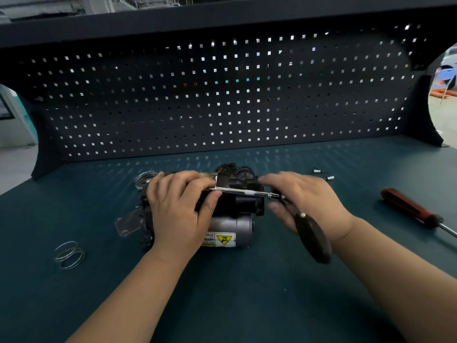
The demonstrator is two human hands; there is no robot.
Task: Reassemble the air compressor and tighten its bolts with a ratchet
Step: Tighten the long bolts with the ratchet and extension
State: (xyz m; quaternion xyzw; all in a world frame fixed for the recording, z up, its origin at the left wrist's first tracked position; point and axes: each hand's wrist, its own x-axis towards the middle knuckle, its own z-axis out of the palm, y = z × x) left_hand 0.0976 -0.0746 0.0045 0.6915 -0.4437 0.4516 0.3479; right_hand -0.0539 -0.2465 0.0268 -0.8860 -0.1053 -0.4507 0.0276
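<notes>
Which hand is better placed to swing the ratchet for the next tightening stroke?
Right. The right hand holds the ratchet, whose extension bar runs across to the air compressor. The left hand grips and steadies it.

Both bare forearms reach forward, angled toward each other. The left hand [180,209] lies palm down, fingers curled over the air compressor [244,204], thumb pointing right. The right hand [309,201], slightly blurred, fingers pointing left, holds the ratchet [312,237] near its head.
</notes>
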